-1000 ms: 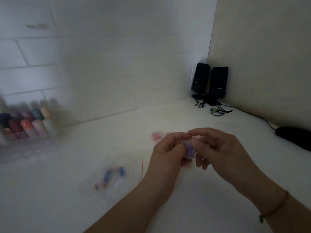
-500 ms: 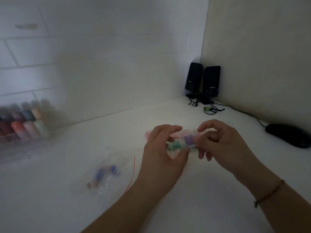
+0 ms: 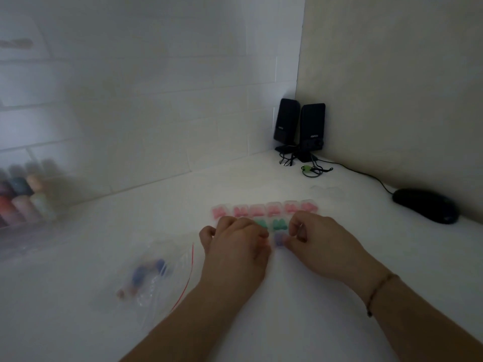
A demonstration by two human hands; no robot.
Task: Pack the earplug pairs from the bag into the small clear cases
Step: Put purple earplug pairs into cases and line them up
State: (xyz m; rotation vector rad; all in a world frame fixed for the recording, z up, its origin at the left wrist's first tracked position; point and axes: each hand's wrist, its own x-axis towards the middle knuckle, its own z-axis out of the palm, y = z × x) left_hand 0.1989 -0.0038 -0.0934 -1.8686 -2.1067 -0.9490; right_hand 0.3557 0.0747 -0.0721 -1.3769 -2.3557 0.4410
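A row of several small clear cases with pink earplug pairs [image 3: 264,210] lies on the white desk. In front of it sit cases with green pairs [image 3: 280,225]. A case with purple earplugs [image 3: 278,240] rests on the desk between my hands. My left hand [image 3: 236,244] lies over the left part of the green row, fingers curled down; its grip is hidden. My right hand [image 3: 317,240] pinches the purple case at its right side. A clear zip bag [image 3: 154,275] with a few blue and pink earplugs lies to the left.
A clear box of coloured bottles [image 3: 23,199] stands at the far left by the wall. Two black speakers [image 3: 299,126] with cables fill the back corner. A black mouse [image 3: 426,205] lies at the right. Empty clear cases [image 3: 325,190] sit behind the rows.
Both hands have come down from above the desk to its surface, bringing the purple case to a spot in front of the green row. The rows of cases are now in plain view.
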